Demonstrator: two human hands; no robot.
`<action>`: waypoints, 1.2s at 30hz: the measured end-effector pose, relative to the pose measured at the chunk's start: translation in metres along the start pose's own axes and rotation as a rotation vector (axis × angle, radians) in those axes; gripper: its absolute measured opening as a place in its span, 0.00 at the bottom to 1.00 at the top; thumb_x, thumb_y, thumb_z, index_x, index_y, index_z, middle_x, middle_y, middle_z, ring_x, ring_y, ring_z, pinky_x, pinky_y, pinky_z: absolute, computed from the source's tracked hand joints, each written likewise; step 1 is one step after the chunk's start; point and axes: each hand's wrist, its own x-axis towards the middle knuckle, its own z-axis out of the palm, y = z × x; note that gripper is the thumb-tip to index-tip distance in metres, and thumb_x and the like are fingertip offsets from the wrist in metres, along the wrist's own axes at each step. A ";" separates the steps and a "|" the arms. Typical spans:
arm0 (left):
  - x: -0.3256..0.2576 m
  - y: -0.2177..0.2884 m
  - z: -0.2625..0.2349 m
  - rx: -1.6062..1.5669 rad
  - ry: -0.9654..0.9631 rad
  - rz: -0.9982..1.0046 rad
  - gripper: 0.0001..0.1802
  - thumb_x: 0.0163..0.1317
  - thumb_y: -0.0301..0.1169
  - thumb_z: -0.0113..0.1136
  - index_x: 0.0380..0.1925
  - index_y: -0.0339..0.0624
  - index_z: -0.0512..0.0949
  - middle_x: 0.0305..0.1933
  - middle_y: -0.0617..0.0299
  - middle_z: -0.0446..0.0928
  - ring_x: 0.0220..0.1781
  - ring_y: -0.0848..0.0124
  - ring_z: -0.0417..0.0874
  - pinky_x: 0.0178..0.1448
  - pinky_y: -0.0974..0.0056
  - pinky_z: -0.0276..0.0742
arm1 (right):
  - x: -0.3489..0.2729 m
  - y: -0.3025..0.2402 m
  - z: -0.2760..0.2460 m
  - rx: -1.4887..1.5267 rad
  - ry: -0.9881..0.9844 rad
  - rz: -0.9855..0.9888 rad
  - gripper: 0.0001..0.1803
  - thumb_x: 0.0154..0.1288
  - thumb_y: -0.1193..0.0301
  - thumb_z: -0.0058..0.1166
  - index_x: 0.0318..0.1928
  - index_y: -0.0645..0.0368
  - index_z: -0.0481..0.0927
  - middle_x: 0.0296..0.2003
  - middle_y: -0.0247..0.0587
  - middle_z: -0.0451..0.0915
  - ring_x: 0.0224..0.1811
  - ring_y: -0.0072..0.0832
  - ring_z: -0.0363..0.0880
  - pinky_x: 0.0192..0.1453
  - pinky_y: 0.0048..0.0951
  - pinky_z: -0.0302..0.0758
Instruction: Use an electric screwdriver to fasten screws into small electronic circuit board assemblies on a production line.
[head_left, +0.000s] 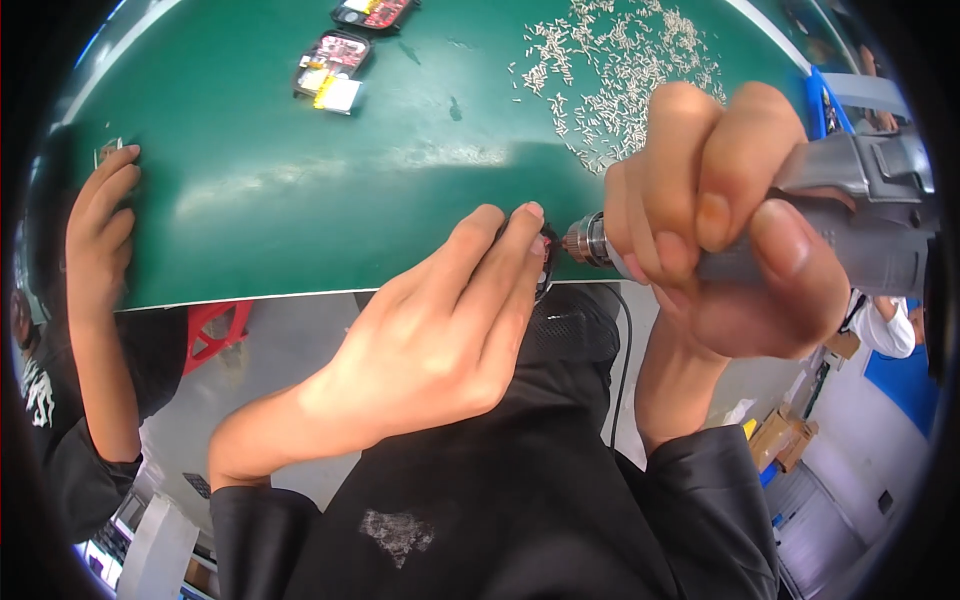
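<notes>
My right hand (720, 230) is wrapped around a grey electric screwdriver (860, 215), whose metal tip (585, 242) points left. My left hand (440, 330) pinches a small dark device (543, 268) at its fingertips, right against the driver's tip. The device is mostly hidden behind my fingers. Both hands hover at the near edge of a green table (300, 200).
A heap of small silver screws (620, 70) lies on the table behind my right hand. Two opened devices with red circuit boards (335, 62) (372, 12) sit at the far middle. Another person's hand (100, 230) rests on the table's left edge. A black cable (625, 350) hangs below.
</notes>
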 end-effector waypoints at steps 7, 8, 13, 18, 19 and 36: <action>-0.004 -0.005 -0.011 -0.146 -0.108 -0.068 0.25 0.43 0.19 0.61 0.46 0.25 0.75 0.53 0.48 0.76 0.47 0.54 0.78 0.45 0.58 0.81 | -0.006 0.015 -0.023 0.247 -0.122 -0.139 0.11 0.64 0.64 0.46 0.38 0.59 0.69 0.25 0.37 0.69 0.13 0.19 0.61 0.21 0.23 0.64; -0.007 -0.004 -0.014 -0.139 -0.116 -0.107 0.25 0.42 0.19 0.62 0.46 0.26 0.75 0.53 0.48 0.76 0.48 0.54 0.78 0.46 0.58 0.81 | -0.011 0.015 -0.028 0.316 -0.080 -0.220 0.12 0.64 0.64 0.45 0.40 0.61 0.70 0.25 0.40 0.69 0.13 0.18 0.61 0.21 0.23 0.65; -0.049 -0.035 -0.047 0.209 -0.047 -0.540 0.24 0.49 0.12 0.55 0.51 0.31 0.75 0.54 0.48 0.77 0.54 0.49 0.76 0.57 0.53 0.74 | -0.059 0.003 -0.051 0.434 0.229 -0.352 0.11 0.64 0.64 0.44 0.39 0.60 0.70 0.24 0.36 0.67 0.12 0.17 0.59 0.23 0.23 0.64; -0.037 -0.069 -0.061 0.553 0.061 -0.695 0.23 0.60 0.21 0.57 0.57 0.38 0.73 0.62 0.51 0.70 0.62 0.52 0.71 0.65 0.54 0.66 | -0.078 0.015 -0.052 0.526 0.570 -0.306 0.09 0.64 0.66 0.44 0.36 0.58 0.69 0.21 0.34 0.65 0.12 0.17 0.57 0.23 0.23 0.62; -0.020 -0.064 -0.055 0.466 0.065 -0.645 0.22 0.59 0.21 0.58 0.56 0.39 0.73 0.61 0.51 0.71 0.61 0.53 0.72 0.64 0.54 0.67 | -0.080 0.017 -0.053 0.576 0.615 -0.297 0.08 0.64 0.66 0.44 0.36 0.58 0.69 0.21 0.34 0.65 0.12 0.17 0.56 0.23 0.23 0.62; 0.073 -0.068 0.008 0.109 -0.091 -0.223 0.11 0.46 0.17 0.61 0.33 0.37 0.82 0.36 0.60 0.77 0.39 0.63 0.79 0.40 0.60 0.78 | -0.090 0.020 -0.059 0.645 0.454 -0.355 0.10 0.65 0.66 0.40 0.37 0.59 0.69 0.23 0.38 0.68 0.12 0.19 0.59 0.23 0.25 0.65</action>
